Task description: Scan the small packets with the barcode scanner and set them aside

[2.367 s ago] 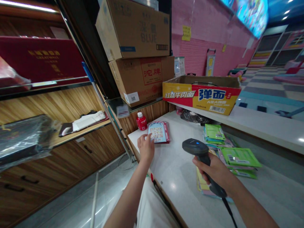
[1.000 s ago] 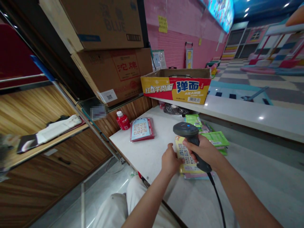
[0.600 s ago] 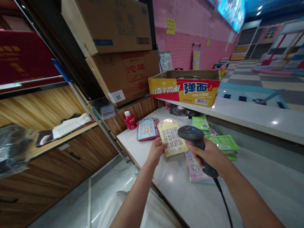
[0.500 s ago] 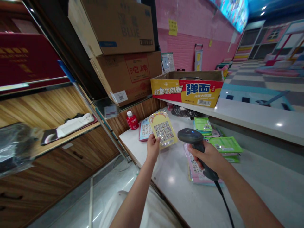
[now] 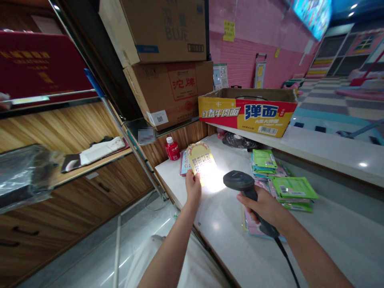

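My left hand [image 5: 193, 187] holds a yellow sticker packet [image 5: 202, 162] by its lower corner, raised above the white counter [image 5: 228, 236]. A bright white glow falls on the packet's lower half. My right hand [image 5: 264, 208] grips a black handheld barcode scanner [image 5: 240, 182], its head pointed at the packet from the right. The scanner's cable runs down past my wrist. Under my right hand lies a stack of pink sticker packets [image 5: 250, 226].
A pile of blue and red packets [image 5: 183, 163] and a red bottle [image 5: 172, 149] sit at the counter's far left. Green packets [image 5: 292, 190] lie in piles to the right. A yellow-red noodle carton [image 5: 249, 112] stands on the raised ledge; brown cartons [image 5: 171, 92] are stacked behind.
My left hand picked a yellow packet off the stack under the scanner and lifted it up and left. The scanner's light now shines on it.
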Motion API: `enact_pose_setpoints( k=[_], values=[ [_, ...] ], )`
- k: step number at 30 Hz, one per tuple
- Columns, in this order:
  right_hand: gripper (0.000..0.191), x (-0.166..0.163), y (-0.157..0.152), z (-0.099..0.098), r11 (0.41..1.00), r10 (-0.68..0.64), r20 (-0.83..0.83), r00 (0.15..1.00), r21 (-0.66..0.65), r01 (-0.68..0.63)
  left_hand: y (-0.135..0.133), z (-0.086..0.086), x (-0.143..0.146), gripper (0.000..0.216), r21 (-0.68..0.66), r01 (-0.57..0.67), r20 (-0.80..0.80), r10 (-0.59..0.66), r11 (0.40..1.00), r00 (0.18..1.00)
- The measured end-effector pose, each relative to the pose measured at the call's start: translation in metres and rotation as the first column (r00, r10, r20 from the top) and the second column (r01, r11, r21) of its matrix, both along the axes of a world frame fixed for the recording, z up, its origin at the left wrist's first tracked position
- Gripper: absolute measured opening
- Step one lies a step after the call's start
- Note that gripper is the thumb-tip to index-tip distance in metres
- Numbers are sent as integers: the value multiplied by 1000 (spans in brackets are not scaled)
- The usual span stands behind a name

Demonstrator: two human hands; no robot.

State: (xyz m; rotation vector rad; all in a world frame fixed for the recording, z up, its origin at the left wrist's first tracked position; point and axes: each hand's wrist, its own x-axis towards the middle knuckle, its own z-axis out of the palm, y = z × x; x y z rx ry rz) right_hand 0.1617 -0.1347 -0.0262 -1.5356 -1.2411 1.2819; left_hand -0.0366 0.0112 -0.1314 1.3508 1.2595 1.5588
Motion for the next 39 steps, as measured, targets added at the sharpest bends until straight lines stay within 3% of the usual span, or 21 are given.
enact_pose_setpoints(
  k=[21,26,30,32,35,37,39],
  values=[
    [30,-7,2,-9,1000,-6,-33,999,-9,6,-5,1,1,19,52,43,82,-48,998,995],
    [31,-6,1,-4,999,-40,-41,998,3,40,-13,14,-1,22,87,-24,85,17,996,996],
    [32,-3,-1,0,998,-43,-61,997,38,46,1,30,-13,31,81,-173,62,168,982,984],
    [32,-2,-1,1,997,-46,-67,997,54,49,17,38,-23,29,73,-248,-12,249,966,968],
    [32,-1,-2,5,997,-47,-67,997,52,51,38,48,-38,18,31,-311,-247,309,950,919],
    [33,-1,-2,6,998,-54,-65,996,32,56,43,51,-45,15,-3,-366,-458,324,931,828],
    [34,0,-2,8,998,-59,-60,996,11,59,38,53,-50,21,18,-424,-644,335,906,688]
  ],
)
